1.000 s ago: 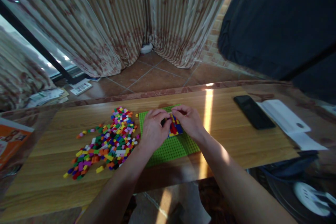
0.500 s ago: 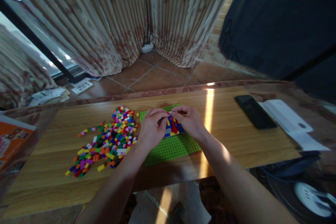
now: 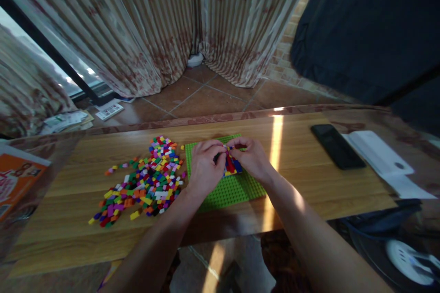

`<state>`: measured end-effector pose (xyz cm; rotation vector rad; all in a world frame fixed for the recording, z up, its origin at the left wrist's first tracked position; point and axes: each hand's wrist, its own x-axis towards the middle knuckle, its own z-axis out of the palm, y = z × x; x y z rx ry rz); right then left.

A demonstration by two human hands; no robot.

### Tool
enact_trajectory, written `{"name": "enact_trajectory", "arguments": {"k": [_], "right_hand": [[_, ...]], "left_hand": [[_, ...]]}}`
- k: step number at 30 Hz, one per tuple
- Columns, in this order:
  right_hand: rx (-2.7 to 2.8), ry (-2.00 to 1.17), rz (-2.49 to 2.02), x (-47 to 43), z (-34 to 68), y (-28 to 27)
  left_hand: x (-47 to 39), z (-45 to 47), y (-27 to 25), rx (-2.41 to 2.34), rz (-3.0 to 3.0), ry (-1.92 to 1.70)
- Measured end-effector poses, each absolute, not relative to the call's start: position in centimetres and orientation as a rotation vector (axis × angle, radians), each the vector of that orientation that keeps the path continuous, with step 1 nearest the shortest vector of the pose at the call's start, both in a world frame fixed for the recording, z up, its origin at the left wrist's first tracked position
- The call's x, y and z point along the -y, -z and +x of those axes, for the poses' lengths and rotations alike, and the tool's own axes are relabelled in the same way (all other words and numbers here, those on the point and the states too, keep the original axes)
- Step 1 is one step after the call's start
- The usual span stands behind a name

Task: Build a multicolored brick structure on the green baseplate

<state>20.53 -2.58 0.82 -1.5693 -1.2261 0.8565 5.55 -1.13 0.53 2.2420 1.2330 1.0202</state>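
A green studded baseplate [image 3: 227, 194] lies on the wooden table. On its upper middle stands a low build of red, blue and yellow bricks [image 3: 233, 165], partly covered by my fingers. My left hand [image 3: 208, 162] is curled over the left side of the build, thumb and fingertips pinched together at its far edge. From the right, my right hand [image 3: 250, 155] reaches in with its fingers closed, its tips close to the left fingertips. Whatever small piece lies between the fingertips is too small and covered to name.
Left of the baseplate spreads a pile of loose coloured bricks [image 3: 151, 181] on the table [image 3: 82, 165]. A black phone [image 3: 338, 146] lies at the right, beside a white box-like item [image 3: 378, 151]. An orange printed package [image 3: 19, 178] sits at the far left. Curtains hang beyond.
My left hand has shifted slightly right over the brick build, covering more of it. Both hands stay pinched close together at its far edge. The view has moved a little.
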Motion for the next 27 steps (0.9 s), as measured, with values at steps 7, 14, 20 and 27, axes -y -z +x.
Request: {"name": "enact_trajectory", "arguments": {"k": [7, 14, 20, 27], "right_hand": [[1.241, -0.827, -1.575, 2.5, 20.6, -0.3], [1.245, -0.826, -1.578, 2.5, 20.5, -0.2], [1.190, -0.871, -1.534, 2.4, 20.5, 0.1], [1.183, -0.871, -1.584, 2.5, 20.4, 0.0]], "left_hand": [[1.4, 6.0, -0.5, -1.228, 2.256, -1.013], [1.2, 6.1, -0.2, -1.263, 2.218, -1.068], [1.1, 5.6, -0.3, -1.196, 2.180, -1.079], [0.2, 4.5, -0.6, -1.258, 2.175, -1.145]]}}
